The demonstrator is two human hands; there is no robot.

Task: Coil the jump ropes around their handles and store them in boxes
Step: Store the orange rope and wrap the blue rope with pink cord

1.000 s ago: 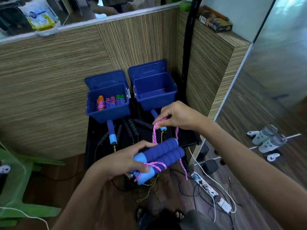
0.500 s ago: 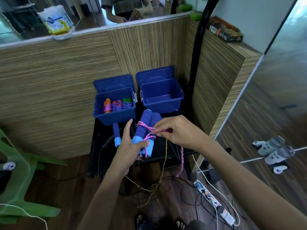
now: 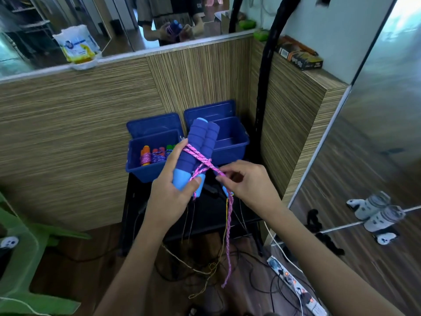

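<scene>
My left hand [image 3: 169,190] grips two blue foam jump-rope handles [image 3: 200,147] held side by side and pointing up and away. A pink braided rope [image 3: 200,159] crosses over them in a couple of turns. My right hand [image 3: 248,181] pinches that rope just right of the handles; its loose end [image 3: 229,242] hangs down toward the floor. Behind the handles stand two open blue boxes: the left box [image 3: 136,166] holds several coiled ropes with coloured handles, the right box [image 3: 239,142] shows nothing inside.
The boxes sit on a small black table [image 3: 216,215] in a corner of wood-grain panels. A green plastic chair [image 3: 25,252] stands at the left. Cables and a power strip [image 3: 296,286] lie on the floor. A mirrored door [image 3: 376,156] is at the right.
The handles have been lifted higher and nearer to me, now upright in front of the boxes. My right hand has drawn the pink rope across them to the right.
</scene>
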